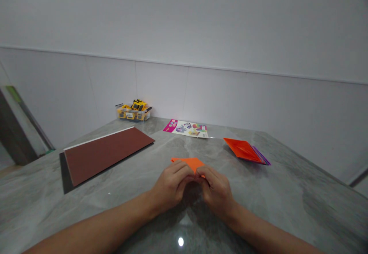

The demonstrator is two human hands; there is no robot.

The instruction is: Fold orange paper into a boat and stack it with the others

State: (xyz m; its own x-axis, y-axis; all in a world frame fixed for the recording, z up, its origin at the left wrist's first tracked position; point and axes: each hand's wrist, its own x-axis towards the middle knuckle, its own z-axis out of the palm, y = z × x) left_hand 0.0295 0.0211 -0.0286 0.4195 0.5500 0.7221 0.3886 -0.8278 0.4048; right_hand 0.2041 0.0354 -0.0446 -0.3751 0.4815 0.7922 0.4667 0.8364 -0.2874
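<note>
Both hands meet near the middle of the grey table, pinching a piece of orange paper (193, 163) that looks folded. My left hand (172, 181) grips its left near side, fingers curled over the edge. From the other side my right hand (217, 189) holds the near right part, its fingertips almost touching those of the left. The hands cover the near edge of the paper, so the fold there is hidden. To the right lies a stack of coloured paper sheets (243, 149), red-orange on top with purple edges beneath.
The grey marbled table (120, 181) bears a long brown board (109, 152) over a dark sheet at left. A clear plastic box (133, 113) with yellow toy vehicles stands at the back left. A printed pink and white sheet (186, 128) lies near the white wall (218, 97).
</note>
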